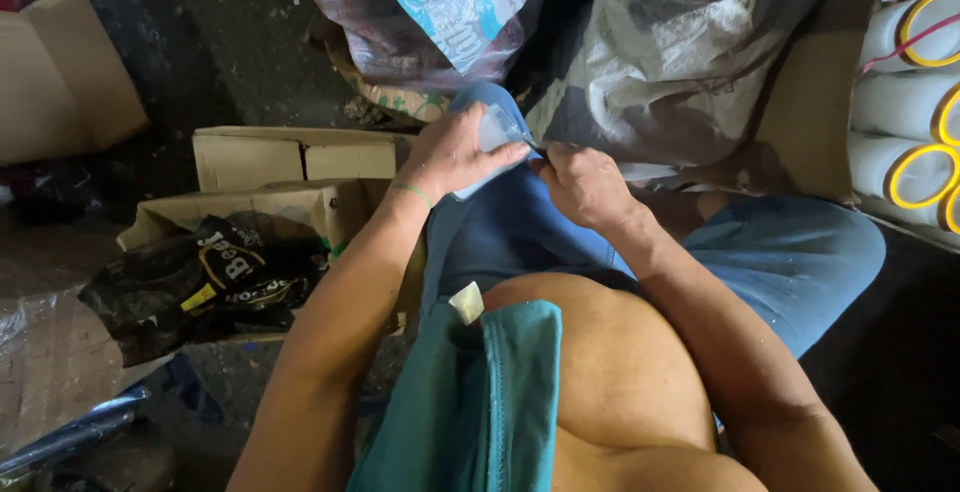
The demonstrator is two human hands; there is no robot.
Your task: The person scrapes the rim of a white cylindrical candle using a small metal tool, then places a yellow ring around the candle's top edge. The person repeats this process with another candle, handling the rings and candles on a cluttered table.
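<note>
My left hand (452,155) grips a small clear plastic piece (497,130) over my left knee. Touching that piece from the right is my right hand (583,186), whose fingers pinch a thin dark tool or edge at it; what it pinches is too small to tell. Both hands rest above my blue shorts (520,237). A green cloth (480,402) hangs over my lap near the bottom of the view.
An open cardboard box (265,207) holding black plastic wrappers (210,277) stands at the left. Grey and printed sacks (660,62) lie ahead. Stacked white rolls with yellow rims (915,102) fill the right. Another cardboard box (60,72) sits far left on the dark floor.
</note>
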